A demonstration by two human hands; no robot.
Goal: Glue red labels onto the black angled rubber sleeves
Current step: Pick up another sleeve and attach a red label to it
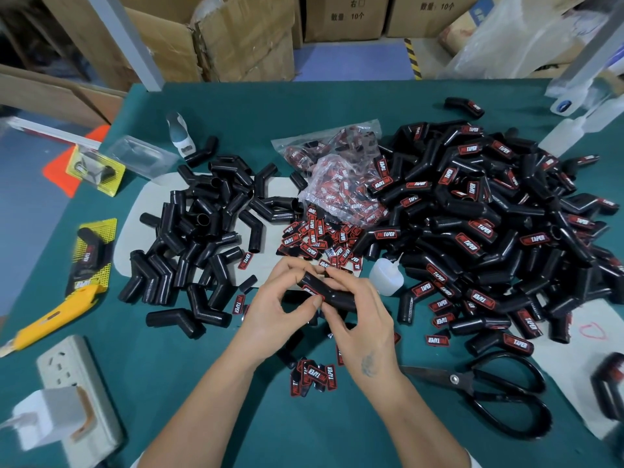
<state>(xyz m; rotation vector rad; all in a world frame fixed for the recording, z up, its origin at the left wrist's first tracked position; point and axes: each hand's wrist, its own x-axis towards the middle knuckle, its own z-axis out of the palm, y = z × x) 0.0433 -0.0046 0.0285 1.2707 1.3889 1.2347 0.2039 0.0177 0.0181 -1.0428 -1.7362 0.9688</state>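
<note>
The left hand is curling its fingers around the upper end of a black angled sleeve, thumb pressing on the red label stuck to it. The right hand is gripping the sleeve's lower end, fingers closed around it. Unlabelled sleeves are lying left of the fingers, loose labels just beyond the fingertips, a glue bottle and labelled sleeves to their right.

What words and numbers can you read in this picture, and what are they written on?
"PRO TAPER": on the red labels loose on the table and on the labelled sleeves in the right pile; the "PRO" part is blurred.
"10个", after two blurred characters: on the cardboard box at the back.
"右口", roughly: above it on that box.
Label on the sleeve in hand: too blurred.
</note>
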